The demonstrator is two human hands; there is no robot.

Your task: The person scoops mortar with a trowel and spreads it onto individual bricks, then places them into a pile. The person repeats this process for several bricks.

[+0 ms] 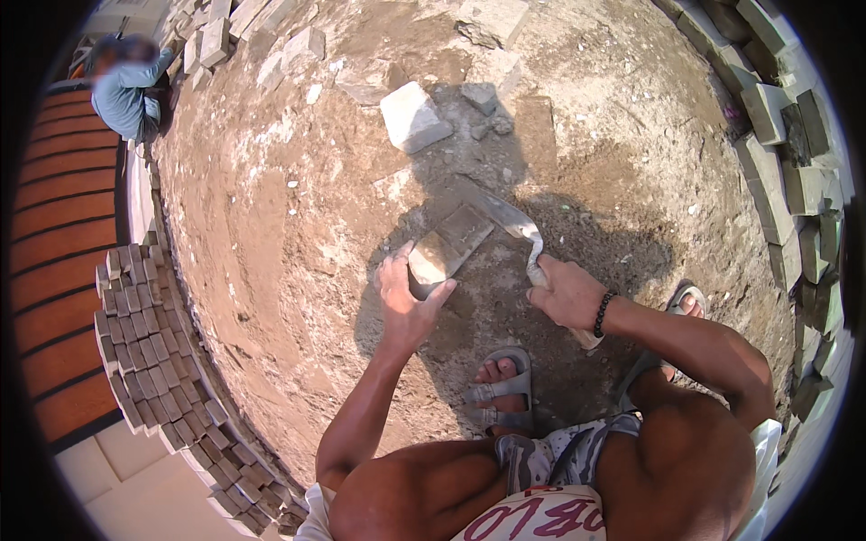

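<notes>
My left hand (pixel 406 293) grips the near end of a grey-brown paving block (pixel 465 233), fingers along its left side and thumb at its near right corner. Sunlight falls on the near part of the block, and shadow covers the rest. In my right hand (pixel 572 294) is a trowel, its fingers wrapped round the pale handle. The trowel's flat metal blade (pixel 501 213) points away to the upper left, close beside the far right side of the block. Whether blade and block touch, I cannot tell.
A broken white chunk (pixel 413 117) and smaller grey stones (pixel 481 97) lie beyond the block on bare dirt. Stacked pavers (pixel 153 343) line the left, and more blocks (pixel 778 189) the right. Another person (pixel 131 95) crouches at the far left. My sandalled foot (pixel 502 388) is near the block.
</notes>
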